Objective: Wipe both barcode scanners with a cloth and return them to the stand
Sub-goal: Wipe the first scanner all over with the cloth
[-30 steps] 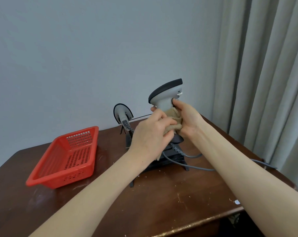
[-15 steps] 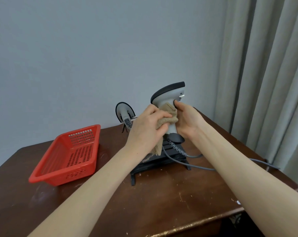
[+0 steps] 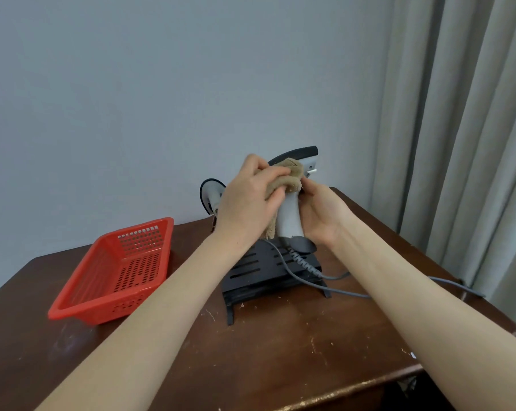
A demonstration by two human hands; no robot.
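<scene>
since half a second ago the cloth (image 3: pixel 289 180) has climbed from the grip to the head of the grey scanner (image 3: pixel 289 215), bunched under the left hand (image 3: pixel 248 203), which clenches it against the casing. right hand (image 3: pixel 322 215) grasps the handle, holding the scanner upright just above the black stand (image 3: pixel 259 271). its coiled cable (image 3: pixel 307 269) trails over the stand and off right across the surface (image 3: pixel 280 345). behind the left hand a second scanner (image 3: pixel 211 192) is partly hidden. a red basket (image 3: pixel 114 274) sits left of the stand, apart from it; curtain (image 3: pixel 464 129) hangs right.
</scene>
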